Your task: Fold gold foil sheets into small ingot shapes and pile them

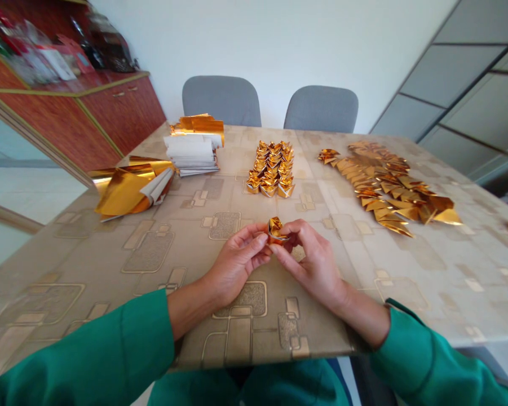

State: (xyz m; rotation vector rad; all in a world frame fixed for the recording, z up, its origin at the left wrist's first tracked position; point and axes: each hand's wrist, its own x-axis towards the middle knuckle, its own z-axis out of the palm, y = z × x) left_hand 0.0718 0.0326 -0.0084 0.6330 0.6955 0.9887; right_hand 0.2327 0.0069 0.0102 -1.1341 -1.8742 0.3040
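Note:
A small folded gold foil paper ingot [275, 231] is held between both hands over the near middle of the table. My left hand [239, 259] pinches its left side with thumb and fingers. From the right, my right hand [313, 256] grips it too, the thumb low and the forefinger at its upper edge. Parts of the ingot and some fingertips are hidden. Straight beyond the hands stand finished-looking gold paper ingots [271, 169] packed in rows.
Flat folded gold papers [384, 180] lie spread at the right. On the left are loose gold sheets [124, 189] and a white-backed paper stack [192, 152]. A patterned cloth covers the table [148, 254]. Two grey chairs [220, 98] stand behind it, beside a wooden cabinet [122, 115].

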